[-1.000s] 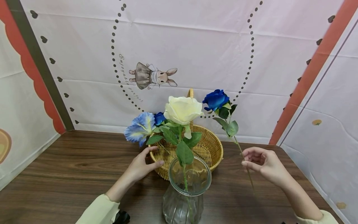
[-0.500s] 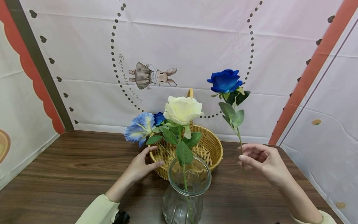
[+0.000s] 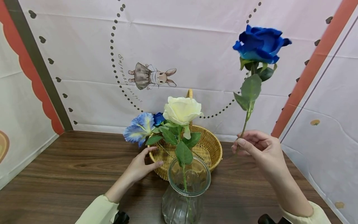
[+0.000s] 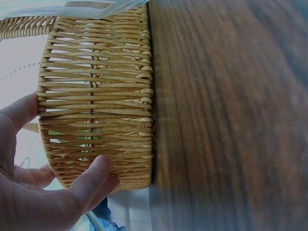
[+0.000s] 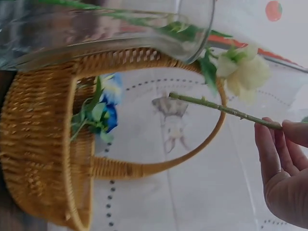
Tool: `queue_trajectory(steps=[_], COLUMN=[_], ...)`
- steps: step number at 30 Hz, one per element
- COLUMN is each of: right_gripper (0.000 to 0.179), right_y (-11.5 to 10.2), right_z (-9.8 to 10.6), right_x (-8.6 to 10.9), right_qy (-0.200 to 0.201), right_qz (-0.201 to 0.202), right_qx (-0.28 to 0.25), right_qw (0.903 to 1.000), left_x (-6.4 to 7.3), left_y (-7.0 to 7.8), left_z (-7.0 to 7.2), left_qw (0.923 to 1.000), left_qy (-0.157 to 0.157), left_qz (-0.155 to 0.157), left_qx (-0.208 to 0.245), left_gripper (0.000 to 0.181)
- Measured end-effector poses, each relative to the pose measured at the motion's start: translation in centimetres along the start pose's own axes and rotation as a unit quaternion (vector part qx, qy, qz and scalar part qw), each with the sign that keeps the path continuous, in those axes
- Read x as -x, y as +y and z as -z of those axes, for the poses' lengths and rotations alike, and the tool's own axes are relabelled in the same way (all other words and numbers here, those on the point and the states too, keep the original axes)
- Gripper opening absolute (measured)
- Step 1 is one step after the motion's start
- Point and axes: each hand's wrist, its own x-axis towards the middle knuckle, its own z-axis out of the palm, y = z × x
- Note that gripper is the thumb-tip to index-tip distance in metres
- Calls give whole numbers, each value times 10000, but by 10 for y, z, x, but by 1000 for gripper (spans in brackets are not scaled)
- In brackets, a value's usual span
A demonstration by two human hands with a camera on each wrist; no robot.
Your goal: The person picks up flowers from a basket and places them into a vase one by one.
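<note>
In the head view my right hand [image 3: 261,151] pinches the stem of a blue artificial rose [image 3: 261,45] between thumb and fingers. The rose stands nearly upright, right of the basket and above the table. In the right wrist view its bare lower stem [image 5: 211,104] juts past the fingertips. My left hand [image 3: 141,166] holds the left rim of a wicker basket [image 3: 213,149]. Some of its fingers [image 4: 91,180] lie against the woven outer wall. A white rose [image 3: 183,110] stands in the clear glass vase [image 3: 181,207] in front of the basket.
A light-blue flower [image 3: 139,127] and a smaller blue rose [image 3: 158,118] lean over the basket's left side. The basket's tall handle [image 5: 211,139] arches above it. A printed cloth [image 3: 209,62] hangs behind the dark wooden table [image 3: 92,161].
My right hand has lifted the blue rose and drawn it nearer, with the bloom rising up and to the right. The left hand, basket and vase look unchanged.
</note>
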Motion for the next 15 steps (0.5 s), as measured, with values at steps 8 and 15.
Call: queue_trajectory(steps=[8, 15], right_gripper=[24, 25], right_y=[-9, -19], right_z=[-21, -41], right_x=[-13, -20], right_qy=[43, 126], right_qz=[788, 874], right_qx=[-1012, -973], right_qw=[9917, 9913], left_x=[0, -1], left_y=[0, 0], left_z=[0, 0], left_qw=[10000, 10000], left_qy=[-10, -68], left_qz=[-4, 12], left_qx=[-22, 8], left_gripper=[64, 67])
